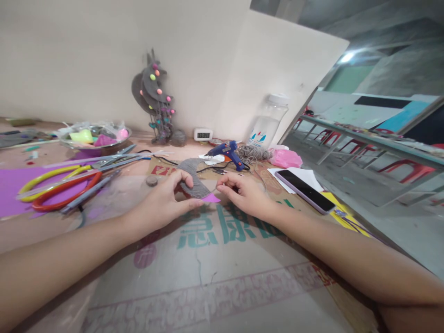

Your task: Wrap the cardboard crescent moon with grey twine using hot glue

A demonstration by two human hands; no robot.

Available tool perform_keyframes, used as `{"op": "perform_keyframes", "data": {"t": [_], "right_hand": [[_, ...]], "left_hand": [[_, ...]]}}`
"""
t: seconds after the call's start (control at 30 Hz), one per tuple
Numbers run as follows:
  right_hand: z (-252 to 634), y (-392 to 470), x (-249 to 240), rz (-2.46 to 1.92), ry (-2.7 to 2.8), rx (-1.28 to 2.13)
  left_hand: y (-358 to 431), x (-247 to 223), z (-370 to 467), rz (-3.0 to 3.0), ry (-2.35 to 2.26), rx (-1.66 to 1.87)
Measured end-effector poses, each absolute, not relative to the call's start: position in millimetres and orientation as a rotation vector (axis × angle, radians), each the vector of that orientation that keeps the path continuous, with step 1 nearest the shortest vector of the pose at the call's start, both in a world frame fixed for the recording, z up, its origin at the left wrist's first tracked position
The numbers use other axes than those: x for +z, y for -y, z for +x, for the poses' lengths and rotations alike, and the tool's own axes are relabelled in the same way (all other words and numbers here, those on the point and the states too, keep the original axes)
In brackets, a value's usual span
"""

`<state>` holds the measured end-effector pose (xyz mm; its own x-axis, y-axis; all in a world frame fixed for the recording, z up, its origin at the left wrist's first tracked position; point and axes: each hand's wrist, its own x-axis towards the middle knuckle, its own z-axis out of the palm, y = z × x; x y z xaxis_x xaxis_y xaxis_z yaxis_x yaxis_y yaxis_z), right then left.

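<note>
My left hand (pixel 173 194) grips a crescent (pixel 197 178) wound in grey yarn, thumb below and fingers above. A purple tip (pixel 212 198) of the crescent shows bare at its right end. Close to that tip, my right hand (pixel 239 192) pinches a strand of grey yarn (pixel 215 188) between thumb and forefinger. Just behind the hands lies a blue glue gun (pixel 227 153), with a tangle of grey yarn (pixel 255 152) beside it.
Scissors with yellow and red handles (pixel 65 189) lie at left, before a metal bowl (pixel 93 141). Finished grey crescents with pompoms (pixel 154 92) lean on the wall. A timer (pixel 203 134), a water bottle (pixel 267 120) and a phone (pixel 305 190) stand or lie toward the right.
</note>
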<state>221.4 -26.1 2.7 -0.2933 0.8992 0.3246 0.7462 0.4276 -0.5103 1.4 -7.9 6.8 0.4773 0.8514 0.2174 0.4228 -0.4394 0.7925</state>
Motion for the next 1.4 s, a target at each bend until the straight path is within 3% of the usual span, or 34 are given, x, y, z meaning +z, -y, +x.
{"op": "perform_keyframes", "data": {"t": [0.27, 0.47, 0.53, 0.7, 0.8, 1.4], "right_hand": [[223.5, 24.3, 1.4, -1.411, 2.163, 0.266], [226.1, 23.2, 5.3, -1.162, 2.215, -0.017], [224.5, 24.9, 10.2, -1.237, 2.041, 0.099], [214.6, 31.3, 14.5, -1.283, 1.768, 0.914], [210.4, 33.7, 9.5, -1.274, 1.771, 1.126], [207.9, 30.8, -3.1, -1.265, 1.912, 1.079]], "left_hand": [[7.9, 7.3, 2.0, 2.033, -1.044, 0.813], [7.9, 7.9, 2.9, 2.002, -1.051, 0.797], [8.0, 7.3, 2.9, 1.992, -1.038, 0.796], [6.7, 3.7, 1.8, 1.968, -0.972, 0.811], [5.1, 1.5, 1.2, 1.955, -0.938, 0.804], [1.5, 0.1, -4.6, 2.113, -0.92, 0.919]]}}
